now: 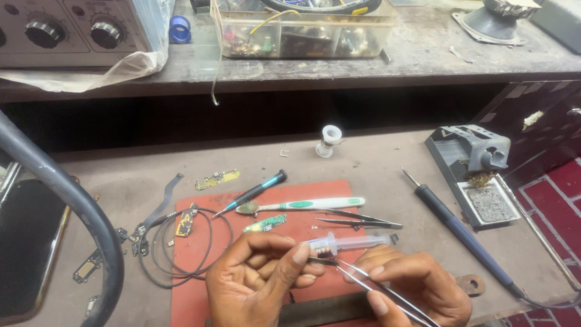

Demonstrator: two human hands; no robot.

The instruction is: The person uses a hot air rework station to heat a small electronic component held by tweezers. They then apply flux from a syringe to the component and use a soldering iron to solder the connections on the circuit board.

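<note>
Left hand (257, 278), lower centre: fingers curled inward, thumb and forefinger pressed together near the tips of the tweezers (363, 284); whatever small part sits between them is too small to make out. Right hand (417, 287): fingers closed around the shanks of the steel tweezers, squeezing the two arms nearly together, points directed toward the left fingertips. A small clear syringe (348, 244) of flux or paste lies just above both hands, on the red work mat (193, 303).

Handling: the tweezers are light, stiff and springy, best held at mid-shank as shown; any part at their tips is likely tiny, light and easily flicked away, so a gentle pinch seems advisable.

Farther out on the mat: a second pair of tweezers (357, 220), a white-and-green toothbrush (302, 205), a precision screwdriver (254, 192), a small green circuit board (266, 224) and a coiled black cable (181, 245). To the right on the bench (375, 163), a soldering iron (460, 233) lies beside its stand (478, 169) with sponge tray. A clear parts bin (302, 30) and a power supply (72, 27) sit on the shelf behind.
</note>
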